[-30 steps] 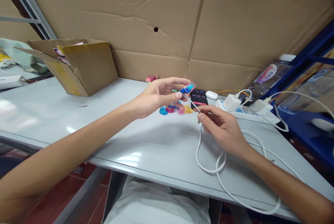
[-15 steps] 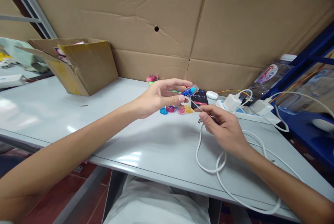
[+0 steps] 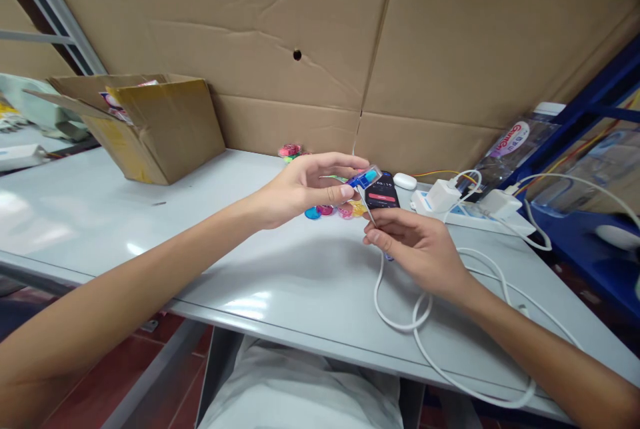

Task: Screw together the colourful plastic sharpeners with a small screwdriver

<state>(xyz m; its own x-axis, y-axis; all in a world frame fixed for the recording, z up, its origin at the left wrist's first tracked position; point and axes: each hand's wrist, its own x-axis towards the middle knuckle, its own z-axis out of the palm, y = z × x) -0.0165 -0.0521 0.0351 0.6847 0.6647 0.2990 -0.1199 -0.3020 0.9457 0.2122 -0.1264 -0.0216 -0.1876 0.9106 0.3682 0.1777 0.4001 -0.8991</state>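
Observation:
Between the thumb and fingers of my left hand (image 3: 310,189) is a small blue plastic piece with a clear cover (image 3: 367,178), raised above the table. My right hand (image 3: 420,242) is closed around a screwdriver (image 3: 367,206); its thin metal shaft points up and its tip meets the underside of the blue piece. A bit of blue handle shows below the fingers. Exact tip contact is too small to make out. Behind my hands lie several coloured translucent discs, including a blue one (image 3: 313,213) and a yellow one (image 3: 358,208), beside a phone (image 3: 383,196).
An open cardboard box (image 3: 175,129) stands at the left of the table (image 3: 200,322). To the right are a white power strip (image 3: 465,216) with chargers, a looped white cable (image 3: 395,326), a white earbud case (image 3: 405,181) and a plastic bottle (image 3: 510,142). Cardboard lines the back.
My right hand has turned and shifted slightly left, so the screwdriver shaft now stands steeper beneath the blue piece. My left hand stays nearly in place, still gripping it.

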